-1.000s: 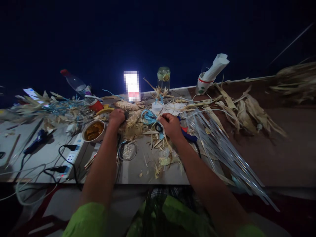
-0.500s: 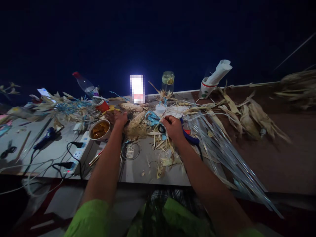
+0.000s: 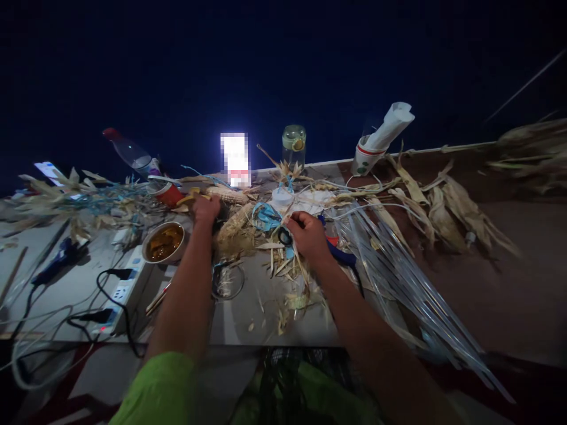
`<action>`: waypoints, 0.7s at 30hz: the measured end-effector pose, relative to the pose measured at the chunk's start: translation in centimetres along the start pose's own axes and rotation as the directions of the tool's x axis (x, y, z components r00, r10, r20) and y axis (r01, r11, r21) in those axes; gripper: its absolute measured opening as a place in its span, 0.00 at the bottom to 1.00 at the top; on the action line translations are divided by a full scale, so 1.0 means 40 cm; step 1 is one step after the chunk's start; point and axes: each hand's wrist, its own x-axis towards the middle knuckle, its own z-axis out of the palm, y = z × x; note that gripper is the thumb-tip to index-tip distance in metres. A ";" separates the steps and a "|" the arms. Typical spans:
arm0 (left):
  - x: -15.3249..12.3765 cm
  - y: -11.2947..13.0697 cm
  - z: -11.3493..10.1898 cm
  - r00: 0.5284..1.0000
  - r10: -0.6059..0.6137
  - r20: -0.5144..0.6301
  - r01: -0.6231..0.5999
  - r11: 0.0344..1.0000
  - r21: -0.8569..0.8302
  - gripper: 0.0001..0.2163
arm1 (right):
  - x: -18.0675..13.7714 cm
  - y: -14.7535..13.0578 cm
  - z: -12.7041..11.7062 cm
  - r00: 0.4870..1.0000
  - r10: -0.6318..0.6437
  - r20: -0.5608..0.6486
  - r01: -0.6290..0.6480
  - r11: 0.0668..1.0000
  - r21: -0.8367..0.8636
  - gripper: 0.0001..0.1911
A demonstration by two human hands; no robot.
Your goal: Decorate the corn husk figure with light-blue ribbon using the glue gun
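Observation:
At the red cup, my left hand (image 3: 206,208) is closed against a flat yellow object (image 3: 188,199). Its fingertips are partly hidden and the object's kind does not show. My right hand (image 3: 306,233) pinches a thin pale strip (image 3: 290,216), apparently corn husk, between thumb and fingers. Just left of those fingers are a small black ring (image 3: 284,236) and a bundle of light-blue ribbon (image 3: 266,216). Husk scraps (image 3: 283,265) lie below. Between the hands rest a dry corn cob (image 3: 228,195) and a clump of tan fibre (image 3: 234,236).
A bowl of brown liquid (image 3: 163,243) and a power strip (image 3: 121,292) with cables stand left. Near it lies a blue glue gun (image 3: 57,260). Clear rods (image 3: 411,289) jut past the front edge at right. A glass jar (image 3: 294,144) and paper cup (image 3: 367,156) stand behind.
My left hand's spread fingers have drawn together at the yellow object. My right hand keeps its pinch with little movement. The whole view has shifted, moving the table's things slightly left.

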 end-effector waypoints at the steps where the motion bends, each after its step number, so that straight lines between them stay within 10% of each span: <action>1: -0.005 0.007 0.004 0.999 -0.003 -0.032 0.002 1.000 -0.018 0.31 | 0.000 0.001 0.000 1.000 -0.003 0.000 0.003 1.000 -0.001 0.10; 21: -0.050 0.001 -0.123 0.951 0.310 -0.002 -0.308 0.945 0.112 0.16 | 0.007 0.029 0.002 1.000 -0.026 0.000 0.026 1.000 0.003 0.12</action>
